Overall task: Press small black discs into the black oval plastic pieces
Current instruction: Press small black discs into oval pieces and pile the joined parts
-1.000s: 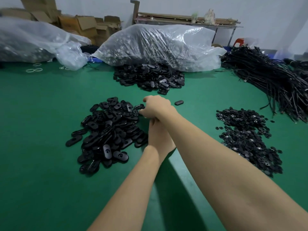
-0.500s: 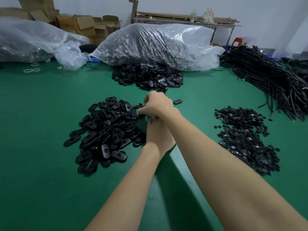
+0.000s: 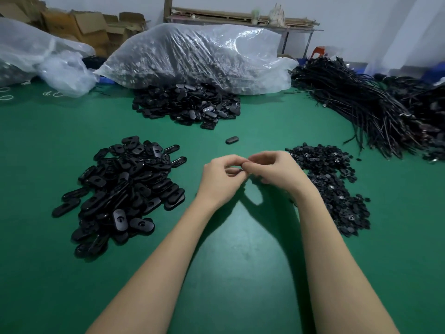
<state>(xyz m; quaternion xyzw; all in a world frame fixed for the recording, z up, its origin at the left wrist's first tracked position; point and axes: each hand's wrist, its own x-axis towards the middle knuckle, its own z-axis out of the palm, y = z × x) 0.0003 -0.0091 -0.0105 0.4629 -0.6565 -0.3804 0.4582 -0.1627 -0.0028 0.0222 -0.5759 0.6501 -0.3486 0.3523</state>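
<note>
Both hands withdrawn from the oval-piece pile (image 3: 122, 189) to mid-table; left hand (image 3: 220, 180) and right hand (image 3: 277, 171) fingertips pinched together, contents hidden; likely seating a disc.

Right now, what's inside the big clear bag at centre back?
Through the clear bag, dark pieces show, too blurred to identify. Black oval pieces lie heaped at its front edge.

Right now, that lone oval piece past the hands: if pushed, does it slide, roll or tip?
The lone oval lies flat and low on the green mat, so it would probably slide, not tip or roll. It looks like small moulded plastic, likely light and stiff. Its glossy rounded edges may be slippery to pinch.
</note>
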